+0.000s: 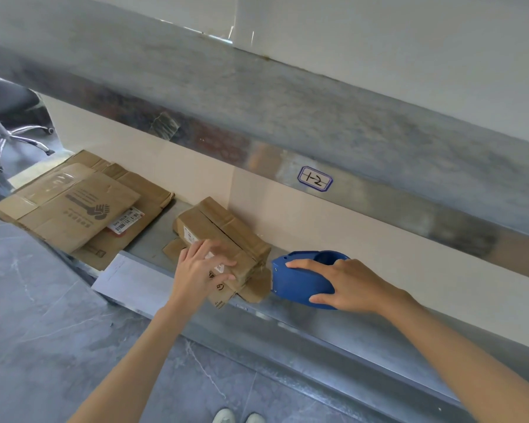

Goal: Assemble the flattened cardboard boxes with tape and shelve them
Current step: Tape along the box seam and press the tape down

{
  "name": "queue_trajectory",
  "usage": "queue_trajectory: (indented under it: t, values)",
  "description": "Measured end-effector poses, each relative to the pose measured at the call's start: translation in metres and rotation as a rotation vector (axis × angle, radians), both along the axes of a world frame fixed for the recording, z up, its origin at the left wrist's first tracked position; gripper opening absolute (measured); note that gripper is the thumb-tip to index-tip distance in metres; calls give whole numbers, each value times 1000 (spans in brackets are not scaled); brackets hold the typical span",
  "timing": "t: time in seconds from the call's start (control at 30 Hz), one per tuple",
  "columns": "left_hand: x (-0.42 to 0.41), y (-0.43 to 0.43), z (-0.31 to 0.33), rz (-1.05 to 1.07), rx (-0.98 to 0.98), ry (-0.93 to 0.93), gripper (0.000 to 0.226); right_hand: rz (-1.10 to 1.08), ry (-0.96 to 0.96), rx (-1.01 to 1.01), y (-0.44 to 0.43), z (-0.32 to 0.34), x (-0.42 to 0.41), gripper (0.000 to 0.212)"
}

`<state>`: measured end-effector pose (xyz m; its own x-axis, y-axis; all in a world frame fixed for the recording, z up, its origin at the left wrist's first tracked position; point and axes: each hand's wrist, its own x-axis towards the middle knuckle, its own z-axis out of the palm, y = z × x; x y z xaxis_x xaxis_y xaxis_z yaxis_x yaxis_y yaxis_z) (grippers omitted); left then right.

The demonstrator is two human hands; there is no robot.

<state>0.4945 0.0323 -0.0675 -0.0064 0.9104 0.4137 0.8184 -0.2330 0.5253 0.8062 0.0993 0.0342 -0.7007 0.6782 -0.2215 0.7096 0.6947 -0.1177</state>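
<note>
Far left: chrome base of an office chair [16, 138] on the gray floor [43, 331].

Next along, on the left end of the metal shelf [333, 328]: a stack of flattened cardboard boxes [74, 206], lying flat and overhanging the shelf's front edge at the near corner. Printed on top with a handshake mark. Peeking out from under the top sheet, a barcode label [126, 221].

Just below and right of that stack: a white sheet [126, 279], jutting out past the shelf's front edge.

Further right, a short gap from the big stack: a smaller cardboard bundle [226, 233], brown, several folded layers thick, set at an angle on the shelf, with loose flaps sticking out at the near end.

Left grip [199, 267] laid on the near top of this bundle, fingers spread and only slightly bent, resting on the cardboard rather than closing round it.

Bottom centre, on the floor: toes of two pale shoes [239, 418].

Just beside the bundle's right corner, touching or barely apart, cannot tell which: a blue tape dispenser [303, 276] on the shelf.

Above it, on the upper shelf beam [379, 132]: a handwritten tag [315, 178] reading "1-2".

Right grip [348, 285] curled over the dispenser's rear, forefinger along the top, thumb low on the near side, holding it.
</note>
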Motion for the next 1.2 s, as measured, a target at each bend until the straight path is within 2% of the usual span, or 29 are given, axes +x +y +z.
queue_trajectory:
  t: [0.17, 0.27, 0.43, 0.63, 0.77, 0.93, 1.1, 1.2]
  values:
    - [-16, 16, 1, -206, -101, -37, 10, 10, -10, -7, 3, 4, -1, 78]
    - [-20, 19, 0, -227, -115, -1, 16, 18, -24, 9, 5, 5, 0, 78]
    - [-13, 15, -3, -199, -96, 9, 32, 15, -31, -2, 4, 4, -4, 79]
    - [-18, 16, -1, -216, -111, -40, 23, -1, -21, -27, 1, 4, -1, 81]
    - [-16, 17, 2, -182, -194, -143, 31, -15, -20, -24, 1, 4, -3, 78]
    - [-9, 13, -2, -95, -132, -226, 13, -18, -15, -33, 2, 2, -4, 77]
    - [-4, 11, 0, -73, -106, -225, 15, -14, -30, -27, 1, 4, -3, 78]
    - [0, 9, 3, -65, -99, -150, 16, -7, -30, -30, 2, 5, -3, 78]
